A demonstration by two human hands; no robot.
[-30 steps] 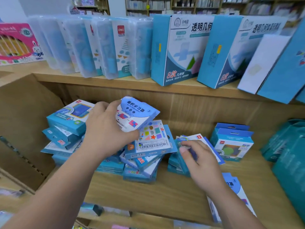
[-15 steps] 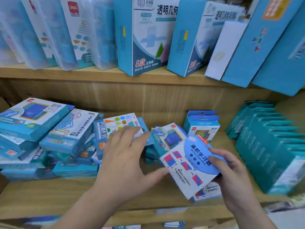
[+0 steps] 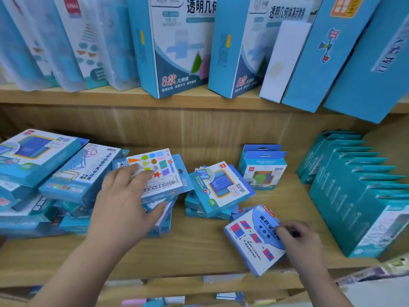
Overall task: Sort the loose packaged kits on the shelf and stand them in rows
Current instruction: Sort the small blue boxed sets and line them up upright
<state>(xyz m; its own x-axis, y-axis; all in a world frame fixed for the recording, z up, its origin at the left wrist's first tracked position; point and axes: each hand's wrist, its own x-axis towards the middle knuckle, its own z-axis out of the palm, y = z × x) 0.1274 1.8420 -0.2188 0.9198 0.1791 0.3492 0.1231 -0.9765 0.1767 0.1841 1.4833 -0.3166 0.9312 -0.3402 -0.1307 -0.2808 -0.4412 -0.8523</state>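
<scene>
White-and-blue area kit (image 3: 252,238): lowered from mid-air onto the wooden shelf (image 3: 199,249), front right, flat, not yet stood | right hand (image 3: 298,242) pinches its edge | left hand (image 3: 128,202) now spread on shapes kit (image 3: 161,173) atop the middle pile, likely next to sort

On the lower wooden shelf (image 3: 199,251) the left hand (image 3: 126,202) lies with fingers spread on a kit printed with coloured shapes (image 3: 161,171), which tops a loose pile of blue kits (image 3: 44,173) at the left. The right hand (image 3: 296,238) pinches the right edge of a white-and-blue kit (image 3: 250,240) tilted near the shelf's front edge. Between them a small stack (image 3: 219,189) lies flat; behind it two hang-tab kits (image 3: 263,169) stand upright. Teal boxes (image 3: 354,185) stand in a row at the right.
</scene>
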